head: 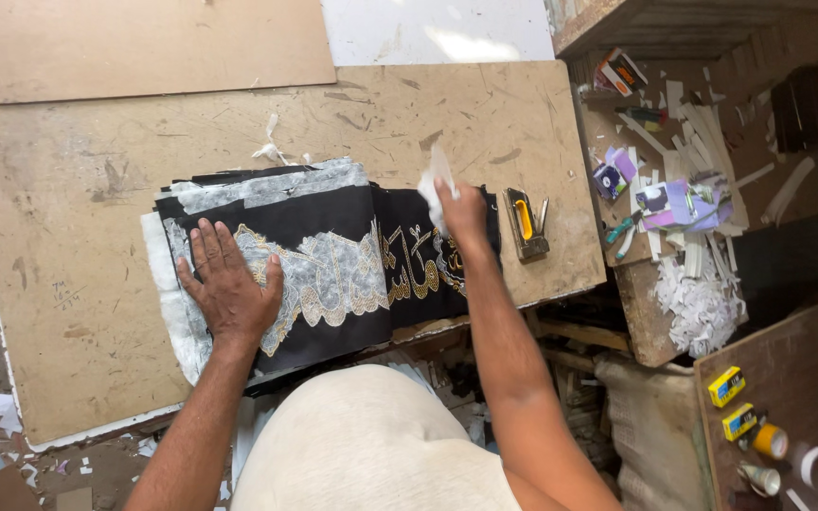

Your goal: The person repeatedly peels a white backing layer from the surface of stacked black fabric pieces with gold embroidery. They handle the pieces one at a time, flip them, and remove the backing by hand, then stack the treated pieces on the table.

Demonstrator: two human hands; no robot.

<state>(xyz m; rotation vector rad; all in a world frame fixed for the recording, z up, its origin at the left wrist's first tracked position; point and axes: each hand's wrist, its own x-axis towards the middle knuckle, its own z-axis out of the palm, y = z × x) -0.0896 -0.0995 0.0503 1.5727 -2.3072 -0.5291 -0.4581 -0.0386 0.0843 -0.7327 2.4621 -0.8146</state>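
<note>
A stack of black cloth panels (333, 213) with gold and silver embroidery lies on a brown board (78, 189). White backing paper covers part of the embroidery. My left hand (229, 284) presses flat on the left part of the top panel, fingers spread. My right hand (461, 210) is at the panel's right end, pinching a torn strip of white paper (435, 185) that sticks up from it.
A utility knife with a yellow slider (525, 223) lies just right of the cloth. A side shelf at the right holds paper scraps (702, 303), tape and small tools. Yellow boxes (726, 385) sit on a dark board at the lower right. A second board (144, 43) lies behind.
</note>
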